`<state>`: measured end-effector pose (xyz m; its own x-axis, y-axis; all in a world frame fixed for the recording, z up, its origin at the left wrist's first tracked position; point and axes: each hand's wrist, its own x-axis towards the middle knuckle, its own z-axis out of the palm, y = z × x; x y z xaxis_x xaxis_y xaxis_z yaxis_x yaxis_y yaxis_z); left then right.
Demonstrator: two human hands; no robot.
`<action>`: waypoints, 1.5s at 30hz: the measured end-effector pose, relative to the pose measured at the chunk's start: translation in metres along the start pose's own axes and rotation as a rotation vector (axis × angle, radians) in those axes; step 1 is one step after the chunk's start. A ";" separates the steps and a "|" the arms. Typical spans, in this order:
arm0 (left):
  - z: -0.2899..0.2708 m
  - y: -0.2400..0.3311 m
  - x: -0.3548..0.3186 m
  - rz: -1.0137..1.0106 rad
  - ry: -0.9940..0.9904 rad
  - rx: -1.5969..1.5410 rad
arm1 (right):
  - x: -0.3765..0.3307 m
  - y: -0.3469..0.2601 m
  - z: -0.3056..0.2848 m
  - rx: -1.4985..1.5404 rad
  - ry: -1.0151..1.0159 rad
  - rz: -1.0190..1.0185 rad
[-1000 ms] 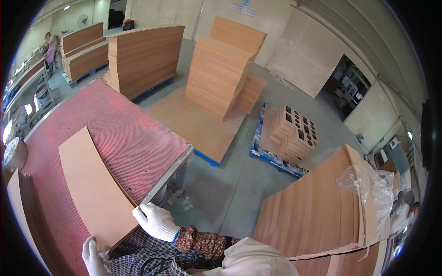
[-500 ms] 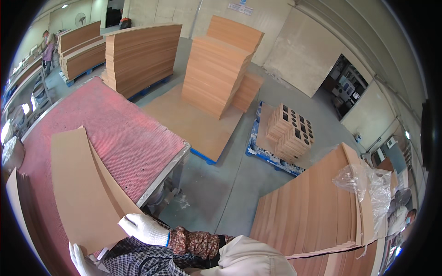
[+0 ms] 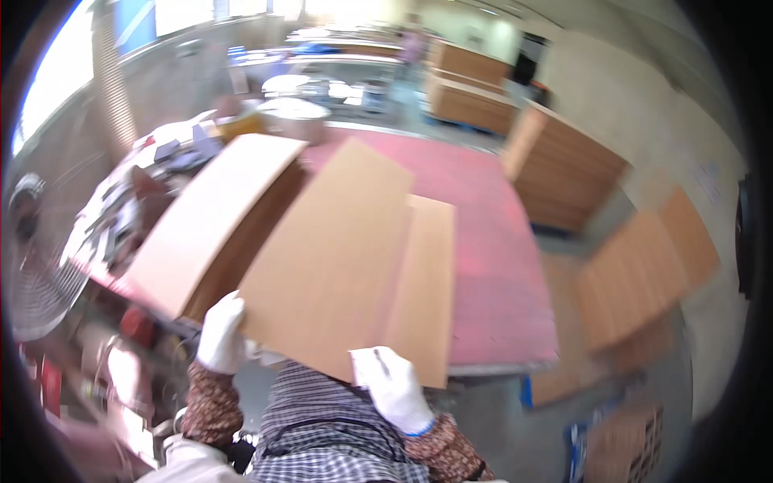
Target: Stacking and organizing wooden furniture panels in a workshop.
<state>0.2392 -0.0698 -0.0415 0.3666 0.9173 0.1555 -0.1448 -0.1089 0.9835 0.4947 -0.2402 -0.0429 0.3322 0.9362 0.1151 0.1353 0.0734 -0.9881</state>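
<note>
A long thin brown board (image 3: pixel 326 258) lies tilted in front of me above the red-topped table (image 3: pixel 495 266). My left hand (image 3: pixel 221 334), in a white glove, is closed on its near left corner. My right hand (image 3: pixel 392 390), also gloved, is closed at its near right corner, fingertips at the edge; motion blur softens the grip. A second brown board (image 3: pixel 428 282) lies partly under the first, showing along its right side. Left of both stands a stack of similar boards (image 3: pixel 217 217) with a pale top face.
Cluttered items (image 3: pixel 137 201) and a white round tub (image 3: pixel 294 119) line the table's far left. A fan (image 3: pixel 44 274) stands at the left. Stacked boards (image 3: pixel 564 169) rise on pallets beyond the table's right edge. A person (image 3: pixel 412 44) is far back.
My view has swung left, bringing the table, the board stack and the wall with windows in. Both hands remain at the near end of the board.
</note>
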 end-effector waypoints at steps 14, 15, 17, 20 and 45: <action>-0.181 0.061 -0.073 -0.041 0.534 -0.425 | 0.029 -0.072 0.182 0.031 -0.471 -0.014; -0.187 0.060 -0.069 -0.048 0.665 -0.414 | 0.032 -0.072 0.189 0.022 -0.502 -0.011; -0.210 0.055 -0.072 -0.066 0.653 -0.427 | 0.034 -0.069 0.206 -0.015 -0.525 -0.006; -0.223 0.053 -0.070 0.061 0.816 -0.272 | 0.039 -0.068 0.224 -0.072 -0.541 -0.051; -0.282 0.028 -0.006 0.092 0.975 -0.055 | 0.124 -0.036 0.259 -0.105 -0.650 -0.522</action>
<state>-0.0260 0.0294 -0.0411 -0.5648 0.8229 0.0615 -0.1868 -0.2001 0.9618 0.2893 -0.0377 -0.0192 -0.3968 0.8048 0.4413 0.2189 0.5499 -0.8060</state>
